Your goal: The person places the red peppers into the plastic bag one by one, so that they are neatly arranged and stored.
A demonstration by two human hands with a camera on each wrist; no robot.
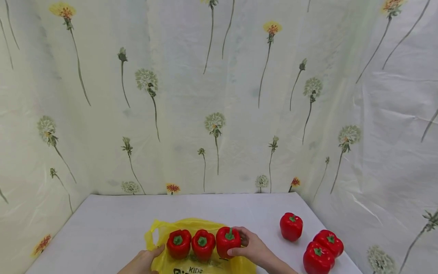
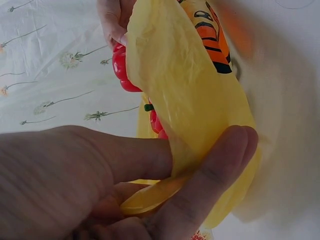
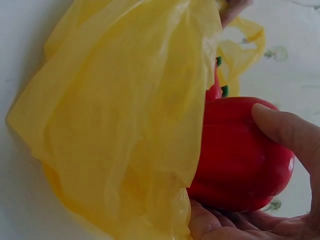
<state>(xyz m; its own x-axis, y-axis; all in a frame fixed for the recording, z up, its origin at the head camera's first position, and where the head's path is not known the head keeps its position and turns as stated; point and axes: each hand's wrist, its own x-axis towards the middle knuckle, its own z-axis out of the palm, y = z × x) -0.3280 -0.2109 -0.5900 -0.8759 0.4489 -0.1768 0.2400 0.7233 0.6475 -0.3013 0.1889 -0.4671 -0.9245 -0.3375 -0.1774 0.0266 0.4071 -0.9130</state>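
A yellow plastic bag (image 1: 191, 262) with dark print lies at the table's front. My left hand (image 1: 145, 260) pinches its left edge; in the left wrist view the thumb and fingers grip the thin yellow film (image 2: 195, 115). Two red bell peppers, one on the left (image 1: 178, 249) and one in the middle (image 1: 203, 249), sit upright at the bag with green stems up. My right hand (image 1: 254, 249) holds a third red bell pepper (image 1: 226, 245) at the bag's right side. In the right wrist view this pepper (image 3: 240, 155) is partly hidden behind the bag's film.
Three more red bell peppers stand at the right of the white table (image 1: 113, 224): one farther back (image 1: 291, 227), and two close together, a rear one (image 1: 332, 241) and a front one (image 1: 318, 260). A flower-print curtain (image 1: 184, 114) hangs around the table's back and sides.
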